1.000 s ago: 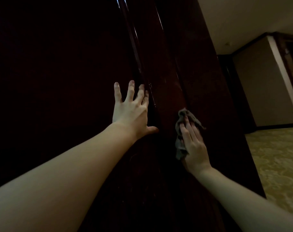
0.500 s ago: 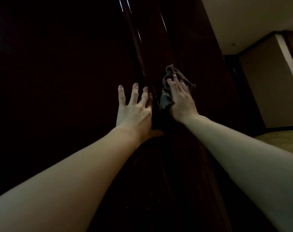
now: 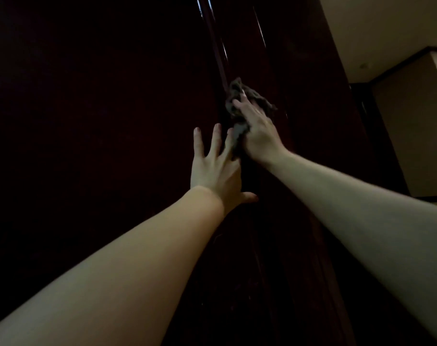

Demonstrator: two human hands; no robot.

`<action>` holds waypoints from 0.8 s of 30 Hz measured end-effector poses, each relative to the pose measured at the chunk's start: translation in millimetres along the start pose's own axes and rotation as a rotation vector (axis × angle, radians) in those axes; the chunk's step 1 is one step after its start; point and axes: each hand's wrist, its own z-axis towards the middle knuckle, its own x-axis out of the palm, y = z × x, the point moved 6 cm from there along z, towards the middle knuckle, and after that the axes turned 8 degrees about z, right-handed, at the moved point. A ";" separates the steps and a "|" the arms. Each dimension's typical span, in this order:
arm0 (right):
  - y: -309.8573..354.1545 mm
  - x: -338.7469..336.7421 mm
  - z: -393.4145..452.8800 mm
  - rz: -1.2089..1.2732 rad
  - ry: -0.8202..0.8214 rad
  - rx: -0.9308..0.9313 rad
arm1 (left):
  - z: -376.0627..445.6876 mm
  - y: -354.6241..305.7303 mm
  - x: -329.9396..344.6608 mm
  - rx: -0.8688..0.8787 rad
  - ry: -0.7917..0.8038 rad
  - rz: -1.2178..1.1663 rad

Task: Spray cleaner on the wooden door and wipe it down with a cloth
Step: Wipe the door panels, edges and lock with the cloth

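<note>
Two hands work one dark wooden door (image 3: 100, 121). The left hand (image 3: 216, 172) lies flat on it, fingers spread. The right hand (image 3: 258, 134) presses one grey cloth (image 3: 237, 96) against the door's edge, fingers straight.

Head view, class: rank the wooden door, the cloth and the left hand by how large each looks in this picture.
1. wooden door, filling most of the frame.
2. left hand.
3. cloth, partly hidden under the right hand, so its full size is unsure.
</note>
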 end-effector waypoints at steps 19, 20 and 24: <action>-47.3 48.9 -272.2 -0.241 0.082 -0.025 | -153.9 34.9 12.5 0.221 -0.091 -0.030; -49.5 48.6 -280.1 -0.227 0.083 0.008 | -159.9 38.8 14.4 0.206 -0.075 -0.028; -21.9 51.0 -239.0 -0.120 0.026 0.117 | -183.8 64.6 10.9 0.109 -0.041 -0.016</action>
